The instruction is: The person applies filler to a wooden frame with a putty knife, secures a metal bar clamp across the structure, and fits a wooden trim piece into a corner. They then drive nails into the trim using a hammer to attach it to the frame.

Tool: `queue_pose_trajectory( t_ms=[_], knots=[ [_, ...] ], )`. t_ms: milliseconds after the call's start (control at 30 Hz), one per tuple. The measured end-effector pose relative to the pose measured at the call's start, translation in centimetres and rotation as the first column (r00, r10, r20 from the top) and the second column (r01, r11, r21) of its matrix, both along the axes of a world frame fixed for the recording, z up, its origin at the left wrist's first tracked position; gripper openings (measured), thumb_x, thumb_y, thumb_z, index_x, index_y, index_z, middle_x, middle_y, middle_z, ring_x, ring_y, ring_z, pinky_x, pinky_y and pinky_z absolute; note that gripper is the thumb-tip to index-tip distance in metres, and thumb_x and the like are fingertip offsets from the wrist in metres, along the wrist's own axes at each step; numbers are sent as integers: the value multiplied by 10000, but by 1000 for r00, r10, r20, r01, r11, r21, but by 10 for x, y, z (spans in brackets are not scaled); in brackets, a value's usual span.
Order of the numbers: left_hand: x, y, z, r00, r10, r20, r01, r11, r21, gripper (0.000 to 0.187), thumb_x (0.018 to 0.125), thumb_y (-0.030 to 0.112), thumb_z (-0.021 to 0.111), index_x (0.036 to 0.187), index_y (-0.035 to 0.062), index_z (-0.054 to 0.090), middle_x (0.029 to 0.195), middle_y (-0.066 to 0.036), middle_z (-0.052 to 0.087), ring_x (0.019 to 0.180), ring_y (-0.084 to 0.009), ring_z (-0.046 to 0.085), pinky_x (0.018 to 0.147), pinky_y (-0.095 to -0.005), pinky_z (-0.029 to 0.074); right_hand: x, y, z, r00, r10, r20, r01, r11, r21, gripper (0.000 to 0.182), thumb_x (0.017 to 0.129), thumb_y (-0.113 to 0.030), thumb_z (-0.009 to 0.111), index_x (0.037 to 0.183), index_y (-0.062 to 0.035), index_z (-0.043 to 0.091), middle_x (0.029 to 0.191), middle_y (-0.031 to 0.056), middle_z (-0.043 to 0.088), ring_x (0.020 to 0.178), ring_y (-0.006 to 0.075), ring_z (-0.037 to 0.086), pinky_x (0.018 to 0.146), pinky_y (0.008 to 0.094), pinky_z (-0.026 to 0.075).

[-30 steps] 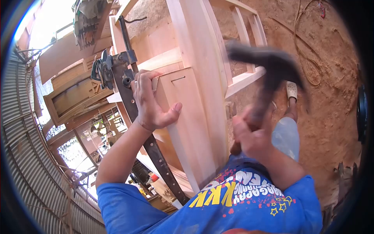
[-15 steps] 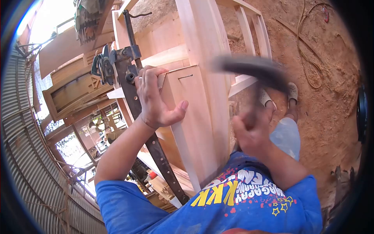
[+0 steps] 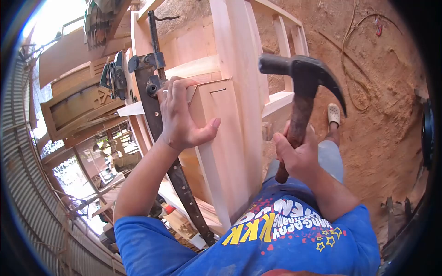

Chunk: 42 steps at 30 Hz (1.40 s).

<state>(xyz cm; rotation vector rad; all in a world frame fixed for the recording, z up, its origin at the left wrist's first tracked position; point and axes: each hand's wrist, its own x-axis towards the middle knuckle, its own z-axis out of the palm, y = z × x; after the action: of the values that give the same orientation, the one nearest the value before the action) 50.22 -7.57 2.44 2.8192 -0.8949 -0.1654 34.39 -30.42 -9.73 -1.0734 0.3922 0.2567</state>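
Note:
My right hand [image 3: 300, 154] grips the wooden handle of a claw hammer [image 3: 305, 76], its dark head raised to the right of the work. A nail [image 3: 218, 90] sticks out of a pale wooden board [image 3: 225, 124] near its top end. My left hand [image 3: 180, 115] wraps its fingers over the edge of that board, thumb stretched along the face, a ring on one finger. Just left of that hand runs a long dark metal bar clamp [image 3: 154, 103], drilled with several holes, with its screw at the top.
A wooden frame [image 3: 287, 41] extends behind the board. On the sandy ground at right lie a hose or cord [image 3: 344, 55] and a small red object [image 3: 379, 30]. A power tool [image 3: 117, 76], carved panel [image 3: 76, 115] and corrugated metal sheet [image 3: 27, 184] are at left.
The hammer, blurred and lower before, now stands more upright and sharp in my right hand. My left hand keeps its hold on the board. The view has shifted slightly.

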Motion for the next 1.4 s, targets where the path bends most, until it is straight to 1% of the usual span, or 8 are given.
queue_pose_trajectory(
  t_ms=[200, 267, 367, 467, 567, 833, 1233, 1400],
  knots=[
    [-43, -15, 13, 926, 227, 303, -256, 965, 59, 959, 660, 361, 848, 1447, 27, 413, 1316, -218, 505, 1298, -420, 459, 1093, -523, 382, 30, -24, 28, 994, 95, -48, -96, 995, -24, 154, 928, -116, 727, 939, -74, 579, 687, -47, 534, 649, 47, 521, 659, 287, 443],
    [-71, -23, 15, 882, 436, 178, -435, 899, -50, 1030, 683, 344, 860, 1514, 30, 339, 1373, -236, 461, 1339, -437, 424, 1131, -535, 363, 46, -30, 26, 989, 145, -23, -147, 980, -134, 161, 934, -110, 733, 931, -65, 578, 698, -39, 544, 665, 53, 536, 595, 280, 456],
    [-98, -34, 13, 790, 607, 82, -604, 795, -61, 1083, 726, 322, 867, 1587, 71, 260, 1398, -265, 433, 1307, -467, 453, 1077, -540, 436, 90, -25, 25, 948, 275, 159, -199, 905, -377, 193, 925, -137, 765, 944, -47, 595, 736, -29, 589, 699, 75, 571, 661, 294, 506],
    [-102, -45, 18, 671, 741, -31, -741, 669, -60, 1022, 748, 268, 847, 1597, 101, 303, 1339, -247, 525, 1202, -438, 573, 994, -496, 513, 133, -6, 24, 904, 327, 275, -257, 930, -262, 259, 885, -161, 819, 969, -43, 604, 1029, 49, 691, 889, 95, 614, 811, 293, 521],
    [-99, -43, 17, 672, 736, -80, -740, 666, -94, 918, 748, 177, 836, 1561, 102, 417, 1293, -213, 620, 1152, -376, 648, 983, -439, 529, 156, 11, 6, 841, 375, 389, -297, 922, -247, 484, 817, -145, 881, 1247, -30, 688, 903, -24, 630, 789, 68, 565, 722, 258, 479],
    [-92, -38, 8, 776, 626, -77, -619, 731, -288, 784, 732, 109, 834, 1436, -63, 536, 1308, -253, 658, 1196, -386, 657, 1025, -418, 514, 162, 24, -8, 832, 413, 371, -386, 911, -148, 318, 841, -34, 831, 1120, -6, 682, 895, -16, 633, 763, 67, 548, 715, 263, 493],
    [-91, -38, 5, 823, 568, 19, -532, 781, -327, 805, 752, 157, 817, 1472, -41, 517, 1078, -232, 675, 959, -379, 679, 851, -423, 557, 163, 19, -8, 814, 462, 352, -432, 887, -163, 373, 868, -22, 821, 1207, -10, 667, 1106, 46, 702, 1000, 99, 632, 902, 300, 533],
    [-94, -35, 8, 795, 603, -62, -592, 750, -295, 786, 732, 151, 825, 1435, -67, 548, 1218, -243, 679, 1064, -364, 687, 935, -400, 543, 159, 25, -8, 829, 442, 344, -423, 896, -131, 310, 853, -2, 825, 1089, -21, 625, 1168, 66, 698, 1068, 114, 616, 955, 320, 516]
  ],
)
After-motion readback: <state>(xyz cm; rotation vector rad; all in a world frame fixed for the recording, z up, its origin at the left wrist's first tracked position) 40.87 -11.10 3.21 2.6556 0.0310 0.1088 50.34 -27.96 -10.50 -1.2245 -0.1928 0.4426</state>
